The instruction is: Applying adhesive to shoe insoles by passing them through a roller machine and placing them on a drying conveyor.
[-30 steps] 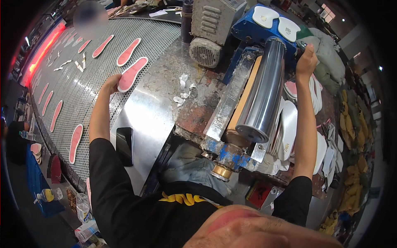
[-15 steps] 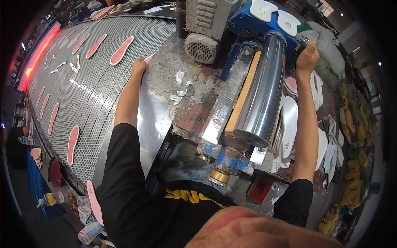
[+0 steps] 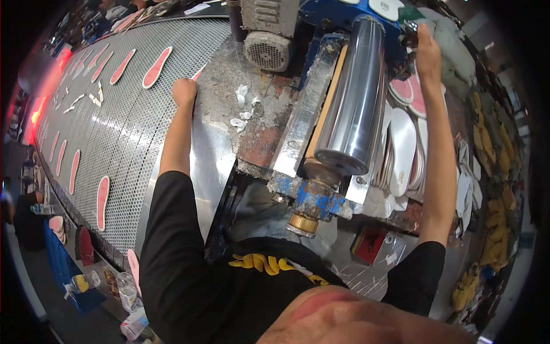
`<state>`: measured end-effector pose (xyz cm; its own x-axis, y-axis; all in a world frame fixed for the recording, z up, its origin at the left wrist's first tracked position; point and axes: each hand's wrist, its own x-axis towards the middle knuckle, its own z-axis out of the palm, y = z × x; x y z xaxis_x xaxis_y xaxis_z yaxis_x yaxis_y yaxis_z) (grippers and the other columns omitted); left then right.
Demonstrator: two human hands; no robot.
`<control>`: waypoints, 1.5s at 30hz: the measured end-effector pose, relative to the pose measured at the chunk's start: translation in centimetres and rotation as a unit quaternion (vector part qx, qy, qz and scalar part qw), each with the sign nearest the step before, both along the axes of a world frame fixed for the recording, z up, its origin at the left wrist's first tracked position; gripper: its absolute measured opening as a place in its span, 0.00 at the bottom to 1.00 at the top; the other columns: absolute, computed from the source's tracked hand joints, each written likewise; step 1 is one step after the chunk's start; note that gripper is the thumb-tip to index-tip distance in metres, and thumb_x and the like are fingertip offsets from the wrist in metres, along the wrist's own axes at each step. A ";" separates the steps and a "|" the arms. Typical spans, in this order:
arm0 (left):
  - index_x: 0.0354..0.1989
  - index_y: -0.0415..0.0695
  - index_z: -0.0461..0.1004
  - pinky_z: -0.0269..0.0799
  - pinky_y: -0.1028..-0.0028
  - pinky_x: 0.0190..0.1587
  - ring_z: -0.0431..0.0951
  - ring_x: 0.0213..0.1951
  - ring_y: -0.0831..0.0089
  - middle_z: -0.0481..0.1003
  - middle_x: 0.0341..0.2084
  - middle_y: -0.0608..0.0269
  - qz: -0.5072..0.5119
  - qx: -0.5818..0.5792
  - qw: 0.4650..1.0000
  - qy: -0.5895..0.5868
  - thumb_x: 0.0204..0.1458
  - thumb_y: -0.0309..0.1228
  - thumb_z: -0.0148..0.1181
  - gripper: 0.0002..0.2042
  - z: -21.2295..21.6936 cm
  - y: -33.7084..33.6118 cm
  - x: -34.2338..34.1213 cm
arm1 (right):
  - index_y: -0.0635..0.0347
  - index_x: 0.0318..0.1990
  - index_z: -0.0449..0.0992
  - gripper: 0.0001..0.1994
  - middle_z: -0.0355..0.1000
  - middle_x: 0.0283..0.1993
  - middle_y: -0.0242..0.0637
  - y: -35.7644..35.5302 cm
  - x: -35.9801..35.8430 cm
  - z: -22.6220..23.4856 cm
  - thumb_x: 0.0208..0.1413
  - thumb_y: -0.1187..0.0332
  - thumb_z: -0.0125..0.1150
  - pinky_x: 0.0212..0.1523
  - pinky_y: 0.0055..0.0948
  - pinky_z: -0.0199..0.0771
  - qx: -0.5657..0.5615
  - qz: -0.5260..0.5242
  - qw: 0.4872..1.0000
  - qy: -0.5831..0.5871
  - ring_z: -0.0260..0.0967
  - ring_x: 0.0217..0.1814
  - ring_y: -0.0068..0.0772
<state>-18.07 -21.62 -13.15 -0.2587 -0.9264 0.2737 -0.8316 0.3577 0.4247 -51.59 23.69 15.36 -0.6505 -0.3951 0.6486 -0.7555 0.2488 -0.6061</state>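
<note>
My left hand (image 3: 184,92) is closed at the near edge of the mesh conveyor belt (image 3: 123,143). From its far side sticks out the tip of a pink insole (image 3: 199,72) with a pale rim, pinched in the fingers. My right arm reaches past the polished steel roller (image 3: 350,109) of a machine. Beyond the roller's right side, my right hand (image 3: 428,57) is raised beside a small shiny metal part (image 3: 410,26). Its fingers are mostly turned away, so a grip does not show. Just below it lie pink insoles (image 3: 401,90), partly hidden by my wrist.
Several pink insoles (image 3: 157,67) lie spaced along the belt. A dusty motor (image 3: 267,50) stands behind the worktop, where white scraps (image 3: 241,94) lie. White insoles (image 3: 401,152) are stacked right of the roller. A blurred round shape (image 3: 40,74) covers part of the red light.
The view has shifted, so the machine sits higher and further left. My right hand has moved upward, and more pink insoles show beside it. The blurred shape at far left is new.
</note>
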 end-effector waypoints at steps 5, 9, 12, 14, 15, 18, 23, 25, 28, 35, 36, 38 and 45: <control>0.30 0.35 0.78 0.71 0.56 0.37 0.78 0.34 0.49 0.76 0.29 0.41 -0.116 -0.046 0.985 -0.122 0.51 0.43 0.52 0.19 -2.5 -3.0 3.2 | 0.56 0.49 0.71 0.16 0.73 0.34 0.36 8.8 8.1 -0.6 0.56 0.60 0.55 0.38 0.27 0.70 0.109 -0.086 0.986 0.093 0.70 0.35 0.26; 0.33 0.36 0.77 0.70 0.54 0.40 0.76 0.37 0.46 0.76 0.34 0.41 -0.044 -0.020 0.997 -0.059 0.50 0.42 0.47 0.20 -0.9 -2.5 3.1 | 0.59 0.43 0.72 0.15 0.72 0.25 0.38 18.1 11.2 -4.7 0.52 0.60 0.60 0.30 0.29 0.69 0.240 -0.190 0.950 0.060 0.70 0.27 0.32; 0.34 0.37 0.77 0.70 0.53 0.41 0.76 0.38 0.45 0.76 0.34 0.41 -0.066 -0.006 0.997 -0.041 0.49 0.42 0.44 0.21 -0.9 -1.5 1.0 | 0.65 0.42 0.72 0.23 0.74 0.29 0.46 22.3 13.6 -6.9 0.51 0.51 0.57 0.34 0.38 0.71 0.311 -0.206 0.928 -0.012 0.72 0.31 0.47; 0.35 0.36 0.77 0.69 0.54 0.42 0.75 0.39 0.44 0.76 0.35 0.41 -0.072 0.007 0.997 -0.037 0.49 0.42 0.43 0.21 -0.3 -0.7 0.5 | 0.67 0.41 0.72 0.26 0.74 0.30 0.47 23.5 14.1 -8.3 0.49 0.48 0.57 0.35 0.39 0.71 0.341 -0.283 0.892 0.092 0.72 0.33 0.49; 0.36 0.36 0.77 0.68 0.54 0.44 0.75 0.39 0.44 0.76 0.35 0.41 -0.078 0.021 0.996 -0.024 0.49 0.42 0.41 0.22 0.0 -0.3 0.7 | 0.69 0.40 0.72 0.29 0.73 0.31 0.49 24.0 14.0 -8.8 0.48 0.45 0.57 0.37 0.40 0.72 0.366 -0.345 0.842 0.196 0.72 0.34 0.52; 0.38 0.36 0.76 0.67 0.54 0.45 0.74 0.40 0.43 0.76 0.37 0.42 -0.083 0.040 0.996 -0.010 0.49 0.43 0.40 0.24 0.8 0.4 0.8 | 0.72 0.37 0.73 0.34 0.74 0.33 0.52 25.8 12.5 -9.2 0.44 0.40 0.58 0.39 0.42 0.73 0.416 -0.406 0.812 0.039 0.72 0.35 0.54; 0.41 0.41 0.76 0.68 0.55 0.45 0.75 0.42 0.46 0.76 0.38 0.45 -0.114 0.066 0.991 0.001 0.49 0.44 0.41 0.23 0.7 0.4 1.0 | 0.71 0.37 0.75 0.33 0.74 0.34 0.50 29.7 8.3 -10.9 0.41 0.41 0.61 0.36 0.36 0.71 0.368 -0.253 0.852 -0.274 0.73 0.36 0.43; 0.41 0.41 0.76 0.68 0.56 0.45 0.75 0.42 0.47 0.76 0.39 0.46 -0.095 0.057 0.994 -0.006 0.49 0.45 0.41 0.23 0.4 -0.7 1.9 | 0.70 0.39 0.74 0.31 0.74 0.35 0.49 29.1 9.2 -10.5 0.42 0.44 0.62 0.39 0.34 0.70 0.313 -0.269 0.891 -0.187 0.72 0.37 0.41; 0.43 0.43 0.76 0.68 0.57 0.47 0.75 0.44 0.48 0.76 0.39 0.46 -0.089 0.042 0.995 -0.026 0.49 0.45 0.42 0.23 0.4 -0.4 0.6 | 0.69 0.47 0.72 0.28 0.73 0.42 0.46 32.4 10.3 -9.7 0.45 0.53 0.64 0.48 0.27 0.66 0.166 -0.266 0.949 -0.033 0.70 0.46 0.37; 0.49 0.51 0.74 0.63 0.54 0.53 0.70 0.51 0.49 0.72 0.47 0.46 -0.120 0.099 0.987 -0.029 0.49 0.47 0.42 0.24 -0.6 -2.7 -0.4 | 0.67 0.53 0.68 0.28 0.69 0.51 0.41 28.8 15.4 -1.9 0.44 0.61 0.60 0.56 0.26 0.59 0.101 -0.079 0.991 -0.030 0.65 0.54 0.31; 0.51 0.53 0.72 0.62 0.54 0.54 0.69 0.52 0.49 0.71 0.49 0.45 -0.120 0.116 0.985 -0.032 0.49 0.48 0.41 0.24 0.0 -2.6 0.1 | 0.67 0.53 0.68 0.28 0.68 0.52 0.41 27.5 15.4 -1.6 0.43 0.61 0.60 0.56 0.26 0.59 0.128 -0.043 0.991 -0.017 0.65 0.54 0.31; 0.55 0.49 0.68 0.61 0.58 0.56 0.68 0.52 0.48 0.69 0.50 0.43 -0.097 0.029 0.994 -0.048 0.50 0.46 0.45 0.25 1.8 -1.4 0.0 | 0.67 0.52 0.69 0.28 0.69 0.49 0.40 24.6 15.3 -0.8 0.41 0.63 0.60 0.54 0.25 0.61 0.135 -0.001 0.991 -0.012 0.65 0.51 0.30; 0.55 0.40 0.67 0.64 0.70 0.53 0.69 0.52 0.66 0.69 0.53 0.56 -0.625 0.146 0.745 0.183 0.49 0.42 0.60 0.27 24.2 17.1 -4.1 | 0.67 0.45 0.72 0.23 0.71 0.37 0.41 14.1 15.1 0.9 0.40 0.63 0.62 0.42 0.27 0.68 0.216 0.133 0.962 0.098 0.69 0.39 0.35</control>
